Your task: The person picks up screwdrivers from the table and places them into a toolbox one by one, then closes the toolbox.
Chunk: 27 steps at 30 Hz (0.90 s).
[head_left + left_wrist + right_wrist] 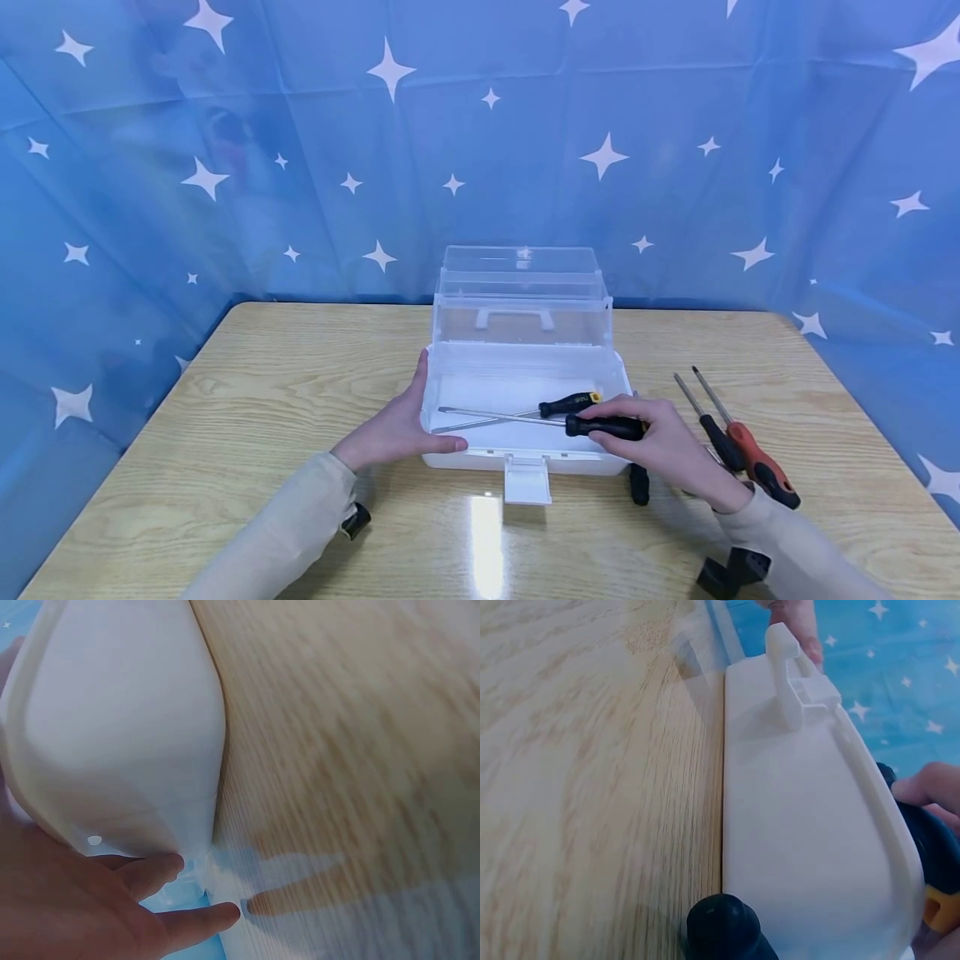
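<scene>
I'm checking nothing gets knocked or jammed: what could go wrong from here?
The held screwdriver in the right grip crosses over the inner screwdriver in the head view, so the two might knock together or end up crossed in the box.

The right sleeve passes close to the red screwdriver and could nudge it.

The lid stands open; a bump might swing it down, though the left grip touches the box's left side.
</scene>
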{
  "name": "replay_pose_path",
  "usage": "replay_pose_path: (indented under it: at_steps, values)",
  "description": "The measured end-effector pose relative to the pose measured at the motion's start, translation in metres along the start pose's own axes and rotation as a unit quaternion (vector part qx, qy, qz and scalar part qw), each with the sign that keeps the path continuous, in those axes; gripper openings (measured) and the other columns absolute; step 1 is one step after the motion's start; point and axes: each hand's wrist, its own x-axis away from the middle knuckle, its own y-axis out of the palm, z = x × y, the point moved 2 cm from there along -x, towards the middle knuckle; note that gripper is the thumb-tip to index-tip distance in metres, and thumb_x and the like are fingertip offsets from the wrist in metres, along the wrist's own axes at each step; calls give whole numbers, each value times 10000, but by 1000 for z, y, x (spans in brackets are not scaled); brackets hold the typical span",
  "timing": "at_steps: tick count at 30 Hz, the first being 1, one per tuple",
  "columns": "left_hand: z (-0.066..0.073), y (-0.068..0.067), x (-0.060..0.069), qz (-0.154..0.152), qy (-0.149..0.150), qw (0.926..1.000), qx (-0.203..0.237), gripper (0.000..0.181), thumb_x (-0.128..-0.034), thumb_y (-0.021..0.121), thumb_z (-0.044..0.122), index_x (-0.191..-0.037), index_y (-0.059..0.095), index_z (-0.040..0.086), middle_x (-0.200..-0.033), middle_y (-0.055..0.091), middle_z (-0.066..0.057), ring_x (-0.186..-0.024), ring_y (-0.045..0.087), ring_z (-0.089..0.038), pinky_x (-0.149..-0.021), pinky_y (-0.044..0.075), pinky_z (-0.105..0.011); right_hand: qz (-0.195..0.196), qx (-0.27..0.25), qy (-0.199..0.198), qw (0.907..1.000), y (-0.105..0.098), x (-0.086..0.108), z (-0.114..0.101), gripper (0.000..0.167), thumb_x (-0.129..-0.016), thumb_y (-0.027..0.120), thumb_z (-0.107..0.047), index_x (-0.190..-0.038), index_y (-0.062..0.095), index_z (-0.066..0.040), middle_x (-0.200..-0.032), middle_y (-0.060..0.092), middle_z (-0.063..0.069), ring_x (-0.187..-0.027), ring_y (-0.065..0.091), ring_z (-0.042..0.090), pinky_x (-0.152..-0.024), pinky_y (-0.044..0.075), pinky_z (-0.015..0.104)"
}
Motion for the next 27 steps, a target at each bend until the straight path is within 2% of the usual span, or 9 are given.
replay_pose_path:
  at_steps: [5, 12, 18, 20, 24, 27]
  values:
    - [2, 0, 0, 2, -61, 9999, -154, 1344, -723, 840, 436, -1511, -220, 186, -1596, 68, -125, -1416, 199, -308, -1084, 265, -498, -69, 104, -2, 9999, 3, -3, -1, 225, -884, 712, -91, -1106, 728, -129, -1103, 664, 74, -822, 565, 138, -569, 453, 268]
    - [2, -1, -2, -21, 155, 9999, -25, 1332, -734, 846, 381, -1511, -221, 201, -1590, 113, -126, -1394, 255, -308, -1075, 279, -495, -101, 487, -40, 9988, 5, -5, 1, 228, -872, 732, -131, -1088, 733, -205, -1079, 669, -30, -931, 594, 117, -672, 465, 279]
    - [2, -1, -2, 24, 33, 9999, -149, 1333, -731, 840, 413, -1515, -211, 172, -1591, 96, -137, -1403, 234, -311, -1078, 279, -488, -181, 723, -147, 9971, 8, -7, 0, 213, -874, 735, -167, -1073, 736, -245, -1041, 671, -107, -962, 592, 111, -732, 480, 302]
    - [1, -1, -2, 30, 11, 9999, -160, 1334, -729, 839, 418, -1515, -210, 173, -1592, 91, -133, -1406, 227, -310, -1079, 276, -489, -253, 683, -159, 9972, 8, -8, 0, 201, -884, 723, -160, -1073, 738, -228, -1041, 671, -114, -933, 590, 131, -703, 478, 298]
    - [1, -1, -1, 32, -9, 9999, -116, 1330, -729, 839, 420, -1517, -207, 185, -1591, 97, -135, -1400, 237, -313, -1074, 279, -503, -270, 620, -249, 9974, 4, -7, -1, 189, -893, 708, -123, -1069, 740, -186, -1059, 678, -118, -1059, 580, 226, -840, 479, 382]
    - [-1, 0, 0, 35, -35, 10000, -28, 1323, -730, 841, 410, -1523, -193, 181, -1586, 114, -145, -1388, 258, -314, -1065, 287, -520, -163, 632, -323, 9973, -2, -4, -1, 190, -889, 708, -102, -1059, 739, -181, -1067, 681, -107, -1124, 567, 217, -919, 447, 459]
